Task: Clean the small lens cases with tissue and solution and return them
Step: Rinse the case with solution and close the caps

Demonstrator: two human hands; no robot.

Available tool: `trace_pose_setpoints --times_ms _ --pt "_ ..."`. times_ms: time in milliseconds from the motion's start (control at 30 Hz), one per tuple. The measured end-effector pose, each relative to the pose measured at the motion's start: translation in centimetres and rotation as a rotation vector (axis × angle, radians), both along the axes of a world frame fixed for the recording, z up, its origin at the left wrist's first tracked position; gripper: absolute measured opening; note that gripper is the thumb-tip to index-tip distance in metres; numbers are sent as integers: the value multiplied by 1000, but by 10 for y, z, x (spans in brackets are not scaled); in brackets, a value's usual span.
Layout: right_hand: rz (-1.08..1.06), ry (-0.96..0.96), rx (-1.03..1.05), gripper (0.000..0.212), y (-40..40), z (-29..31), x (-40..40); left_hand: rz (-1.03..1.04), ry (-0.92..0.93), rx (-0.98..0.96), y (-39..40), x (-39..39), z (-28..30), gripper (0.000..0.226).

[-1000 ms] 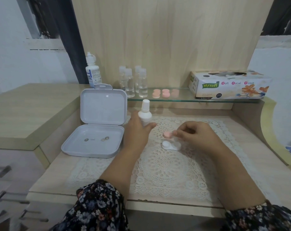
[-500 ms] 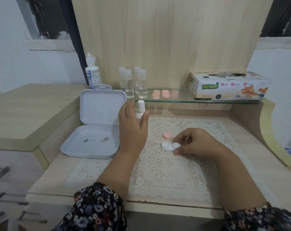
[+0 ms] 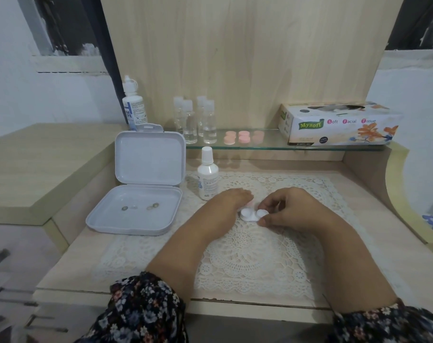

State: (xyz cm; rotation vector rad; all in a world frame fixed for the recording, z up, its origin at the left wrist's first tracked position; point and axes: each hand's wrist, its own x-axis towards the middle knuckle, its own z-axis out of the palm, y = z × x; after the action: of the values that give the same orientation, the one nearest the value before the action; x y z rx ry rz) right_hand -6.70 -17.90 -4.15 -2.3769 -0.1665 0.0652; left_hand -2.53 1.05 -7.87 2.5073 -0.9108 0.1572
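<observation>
white twin-cup lens case lies crosswise between both hands, right hand pinching its right end, left hand flat, fingers straight, beside it.

You've got an open white plastic box left of the lace doily, four clear bottles on the glass shelf.

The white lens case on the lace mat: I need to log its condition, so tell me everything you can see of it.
The white lens case is a small, glossy, plastic-looking piece with two round wells joined side by side. It lies flat on the lace mat. The right hand pinches its right well; the left hand reaches its left end, over something pink. Whether caps are on is unclear.
</observation>
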Motion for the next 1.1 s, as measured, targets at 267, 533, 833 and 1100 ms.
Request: trace_pose_setpoints --times_ms 267,533,833,1100 --pt "-11 -7 -3 18 0 -1 1 144 -85 -97 2 2 0 20" --pt "-6 -14 15 18 -1 -2 2 167 21 -357 -1 -15 14 33" --pt "1 -18 30 16 0 -1 1 63 32 -286 -4 -19 11 21" --pt "-11 -11 32 16 0 -1 1 78 13 -236 -5 -20 12 24"
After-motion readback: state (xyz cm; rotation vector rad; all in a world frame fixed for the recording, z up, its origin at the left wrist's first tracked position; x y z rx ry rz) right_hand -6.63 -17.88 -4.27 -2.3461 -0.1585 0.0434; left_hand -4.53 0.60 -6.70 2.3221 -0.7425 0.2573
